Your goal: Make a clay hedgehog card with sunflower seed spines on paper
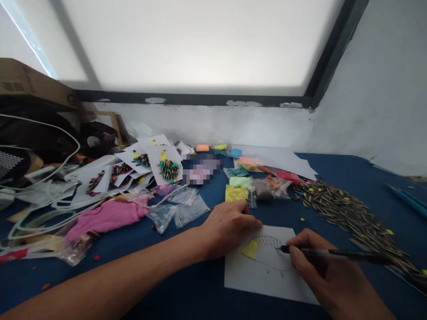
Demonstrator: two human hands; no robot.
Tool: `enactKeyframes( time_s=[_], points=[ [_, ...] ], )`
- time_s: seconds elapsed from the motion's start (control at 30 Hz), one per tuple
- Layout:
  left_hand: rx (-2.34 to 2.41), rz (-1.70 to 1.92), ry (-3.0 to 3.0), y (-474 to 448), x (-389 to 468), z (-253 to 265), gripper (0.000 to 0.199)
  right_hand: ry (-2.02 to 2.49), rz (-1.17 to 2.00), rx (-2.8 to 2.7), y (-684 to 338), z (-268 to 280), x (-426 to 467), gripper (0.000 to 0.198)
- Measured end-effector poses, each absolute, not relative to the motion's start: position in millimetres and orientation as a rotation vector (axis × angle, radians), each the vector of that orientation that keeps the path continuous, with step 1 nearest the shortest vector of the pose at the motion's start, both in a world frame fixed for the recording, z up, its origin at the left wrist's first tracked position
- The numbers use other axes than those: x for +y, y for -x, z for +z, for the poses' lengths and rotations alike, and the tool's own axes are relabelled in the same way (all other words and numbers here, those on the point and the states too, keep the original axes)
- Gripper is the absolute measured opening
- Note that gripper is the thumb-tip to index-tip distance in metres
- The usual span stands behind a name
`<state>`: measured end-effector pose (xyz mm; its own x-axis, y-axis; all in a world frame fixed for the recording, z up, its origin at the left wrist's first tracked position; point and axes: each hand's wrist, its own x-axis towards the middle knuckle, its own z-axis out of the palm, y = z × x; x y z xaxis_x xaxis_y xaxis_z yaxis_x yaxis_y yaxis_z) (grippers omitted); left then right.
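A white sheet of paper [243,278] lies on the blue table in front of me. It carries a pencil-like outline of a rounded animal with short legs, hatched lines on its back and a yellow patch [250,250] at its left end. My left hand [230,226] rests on the sheet's upper left edge, fingers partly stretched and pressing down, with nothing gripped. In my right hand [323,266] is a black pen [313,252], pinched between thumb and fingers. Its tip touches or nearly touches the right part of the drawing.
A heap of striped sunflower seeds [340,206] spreads along the right. Bags of coloured clay [236,193] lie behind the paper. At left are finished seed pictures [165,164], a pink cloth-like piece [110,215], clear bags [190,209] and white cables [40,213]. A blue pen-like object [407,198] lies far right.
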<state>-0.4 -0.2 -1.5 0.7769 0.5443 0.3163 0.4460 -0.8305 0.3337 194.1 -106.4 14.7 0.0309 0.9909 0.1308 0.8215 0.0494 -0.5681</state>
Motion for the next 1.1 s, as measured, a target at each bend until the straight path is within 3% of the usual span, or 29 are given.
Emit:
enactKeyframes(
  time_s=[1.1],
  points=[
    [0.762, 0.634, -2.729, 0.9, 0.4, -3.0, 0.026, 1.864, 0.449, -1.821, -198.1, 17.7, -108.0, 0.026]
  ],
)
